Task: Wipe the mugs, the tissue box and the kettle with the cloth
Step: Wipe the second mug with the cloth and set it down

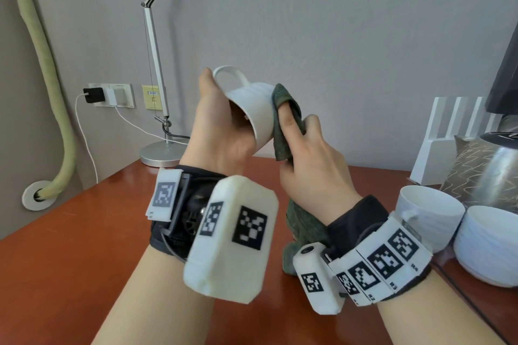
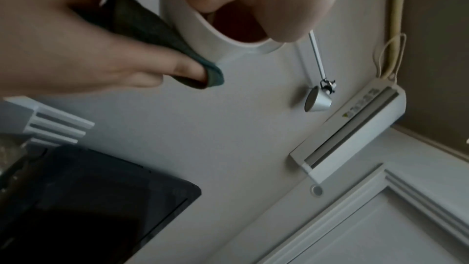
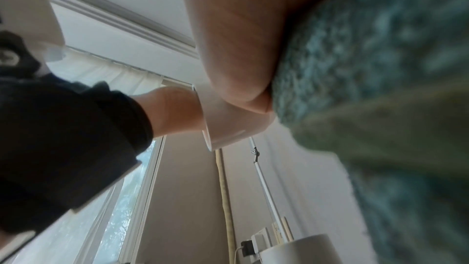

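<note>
From the head view the left hand (image 1: 221,126) grips a smooth white mug (image 1: 252,109) tipped on its side above the glossy table (image 1: 70,246), while the right hand (image 1: 311,159) pinches a nubby green cloth (image 1: 283,131) against the mug's right wall; the left wrist view shows fingers inside the rounded rim, and the right wrist view shows blurred terry pile.

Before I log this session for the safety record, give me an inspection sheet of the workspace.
Surface: glossy reddish-brown wooden table, bare at left.
Job's things: white ceramic mug held tilted in the air; dark green terry cloth against its side; two more white mugs and a shiny metal kettle at right. Tissue box: not identifiable.
Clutter: white slatted rack; patterned cushion.
Hands: left hand grips the mug; right hand holds the cloth.
Cables: white charger cable; black cable on the table.
Surroundings: silver desk lamp; grey wall; pale green padded pipe.
</note>
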`<act>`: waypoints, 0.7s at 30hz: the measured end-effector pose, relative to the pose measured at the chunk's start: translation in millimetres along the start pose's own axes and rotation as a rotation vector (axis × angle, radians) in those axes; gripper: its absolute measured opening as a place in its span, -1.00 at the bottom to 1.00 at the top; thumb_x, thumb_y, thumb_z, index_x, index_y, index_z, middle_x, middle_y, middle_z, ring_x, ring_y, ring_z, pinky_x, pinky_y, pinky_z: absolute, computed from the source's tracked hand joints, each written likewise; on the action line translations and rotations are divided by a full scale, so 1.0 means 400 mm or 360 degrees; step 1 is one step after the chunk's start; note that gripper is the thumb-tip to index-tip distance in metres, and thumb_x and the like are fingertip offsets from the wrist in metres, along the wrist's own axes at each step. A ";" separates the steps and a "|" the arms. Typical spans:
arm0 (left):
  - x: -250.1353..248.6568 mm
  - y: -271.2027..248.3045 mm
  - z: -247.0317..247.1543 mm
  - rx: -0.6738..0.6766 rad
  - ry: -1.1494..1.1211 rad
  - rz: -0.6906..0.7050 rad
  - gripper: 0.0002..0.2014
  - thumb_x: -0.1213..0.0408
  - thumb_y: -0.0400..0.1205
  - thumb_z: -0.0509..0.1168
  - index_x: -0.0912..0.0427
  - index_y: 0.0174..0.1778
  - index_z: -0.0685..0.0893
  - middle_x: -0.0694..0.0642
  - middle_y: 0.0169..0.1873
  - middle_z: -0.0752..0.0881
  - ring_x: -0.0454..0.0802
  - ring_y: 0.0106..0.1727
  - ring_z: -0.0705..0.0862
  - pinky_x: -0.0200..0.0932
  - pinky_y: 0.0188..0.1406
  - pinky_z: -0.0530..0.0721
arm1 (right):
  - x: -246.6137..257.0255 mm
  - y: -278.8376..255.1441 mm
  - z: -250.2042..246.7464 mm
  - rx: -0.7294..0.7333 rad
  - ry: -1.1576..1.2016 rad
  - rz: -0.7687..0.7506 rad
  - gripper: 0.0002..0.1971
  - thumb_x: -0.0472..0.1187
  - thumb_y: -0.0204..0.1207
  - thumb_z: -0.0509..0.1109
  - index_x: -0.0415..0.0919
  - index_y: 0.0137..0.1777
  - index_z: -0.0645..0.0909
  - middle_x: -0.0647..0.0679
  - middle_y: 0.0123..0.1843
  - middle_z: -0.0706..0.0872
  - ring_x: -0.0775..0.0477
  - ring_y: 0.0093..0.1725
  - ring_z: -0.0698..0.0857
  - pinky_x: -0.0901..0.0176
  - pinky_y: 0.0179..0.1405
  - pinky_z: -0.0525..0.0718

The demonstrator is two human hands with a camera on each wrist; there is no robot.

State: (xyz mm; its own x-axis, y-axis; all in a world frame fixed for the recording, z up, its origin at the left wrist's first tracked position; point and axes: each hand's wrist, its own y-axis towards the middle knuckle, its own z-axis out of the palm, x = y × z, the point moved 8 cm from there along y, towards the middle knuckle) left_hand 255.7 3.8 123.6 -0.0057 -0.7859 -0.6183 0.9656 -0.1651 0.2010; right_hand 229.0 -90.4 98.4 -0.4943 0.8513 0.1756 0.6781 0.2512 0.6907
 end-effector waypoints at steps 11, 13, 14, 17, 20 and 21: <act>0.011 -0.009 -0.004 0.0038 0.0263 -0.0127 -0.22 -0.32 0.70 -0.10 0.43 0.03 0.62 0.31 -0.08 0.73 0.19 -0.02 0.73 0.10 0.03 0.64 | 0.015 0.003 0.000 -0.0111 -0.0032 -0.0090 -0.15 -0.36 0.39 0.35 0.05 0.66 0.10 -0.05 -0.07 0.25 0.18 -0.49 0.16 0.32 -0.57 0.04; 0.012 -0.008 -0.001 0.0093 0.0243 -0.0152 -0.19 -0.32 0.69 -0.12 0.45 0.00 0.64 0.31 -0.22 0.75 0.18 -0.13 0.75 0.07 0.02 0.66 | -0.001 0.006 -0.010 -0.0074 -0.0070 -0.0023 -0.16 -0.35 0.43 0.30 0.04 0.69 0.07 -0.05 -0.04 0.24 0.12 -0.48 0.21 0.28 -0.56 0.06; 0.008 -0.007 -0.002 0.0120 0.0211 -0.0159 -0.17 -0.33 0.69 -0.12 0.47 0.11 0.63 0.34 -0.17 0.75 0.21 -0.08 0.75 0.10 0.05 0.67 | -0.005 0.006 -0.013 -0.0059 -0.0084 0.0001 -0.16 -0.34 0.44 0.28 0.04 0.69 0.04 -0.05 -0.03 0.24 0.08 -0.48 0.23 0.26 -0.56 0.08; -0.014 -0.005 -0.013 0.0081 0.0137 -0.0109 -0.19 -0.30 0.71 -0.11 0.48 0.22 0.57 0.38 -0.10 0.75 0.25 -0.06 0.76 0.12 0.02 0.72 | -0.003 0.002 -0.003 -0.0002 -0.0115 0.0030 -0.15 -0.34 0.46 0.25 0.05 0.70 -0.02 -0.05 -0.01 0.22 0.02 -0.47 0.25 0.24 -0.56 0.09; -0.029 -0.007 -0.025 -0.0022 0.0102 -0.0006 -0.21 -0.30 0.71 -0.08 0.49 0.02 0.59 0.38 -0.11 0.74 0.27 -0.02 0.71 0.16 0.14 0.62 | 0.024 -0.004 0.020 -0.0019 -0.0082 -0.0033 -0.16 -0.37 0.42 0.29 0.02 0.67 0.06 -0.06 -0.05 0.24 0.11 -0.51 0.20 0.27 -0.60 0.06; -0.030 -0.006 -0.027 -0.0035 0.0109 0.0002 -0.22 -0.29 0.71 -0.07 0.49 0.01 0.59 0.38 -0.12 0.74 0.28 0.00 0.70 0.19 0.15 0.61 | 0.035 -0.007 0.026 -0.0048 -0.0050 -0.0072 -0.16 -0.38 0.38 0.32 0.02 0.64 0.08 -0.05 -0.07 0.25 0.15 -0.52 0.17 0.30 -0.61 0.03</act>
State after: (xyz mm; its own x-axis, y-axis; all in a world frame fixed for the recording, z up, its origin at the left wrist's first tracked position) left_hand 256.4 20.0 122.2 0.0125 -0.7432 -0.6689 0.9711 -0.1504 0.1852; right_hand 225.7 -74.4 91.7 -0.5065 0.8536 0.1216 0.6383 0.2763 0.7185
